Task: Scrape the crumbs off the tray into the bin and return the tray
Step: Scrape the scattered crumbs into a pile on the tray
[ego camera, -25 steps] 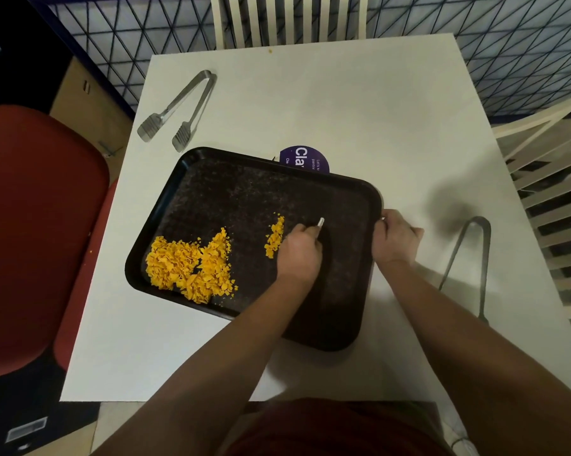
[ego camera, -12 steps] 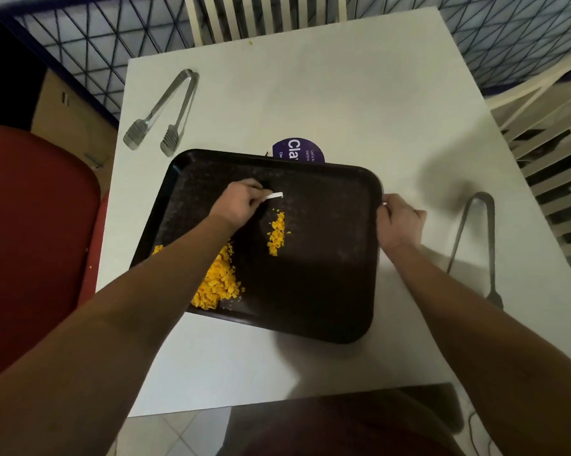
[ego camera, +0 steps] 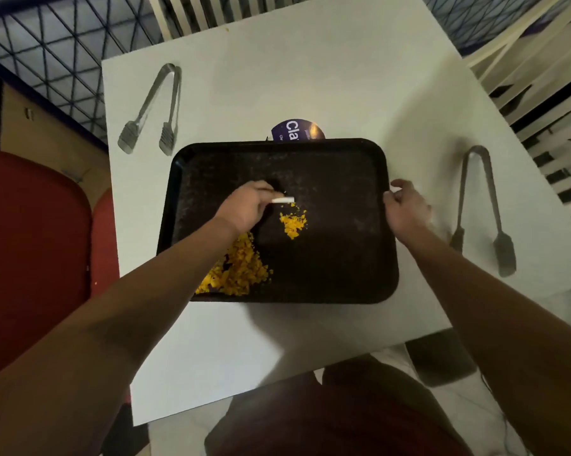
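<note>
A black tray (ego camera: 343, 258) lies on the white table (ego camera: 310, 77). A big heap of yellow crumbs (ego camera: 241, 274) sits at its near left, partly under my left forearm. A small pile of crumbs (ego camera: 294, 222) lies near the tray's middle. My left hand (ego camera: 244, 205) pinches a small white scraper (ego camera: 282, 200) just above that small pile. My right hand (ego camera: 405, 209) grips the tray's right rim. No bin can be made out.
Metal tongs (ego camera: 152, 110) lie at the table's far left, a second pair of tongs (ego camera: 481, 205) to the right of the tray. A purple round label (ego camera: 297, 130) peeks out behind the tray. A red chair (ego camera: 30, 241) stands left; white chairs (ego camera: 540, 77) stand behind and right.
My left hand lifted the scraper from the right of the small pile to its far side. The tray turned to lie square with the table edge. The right hand stayed on the rim.
</note>
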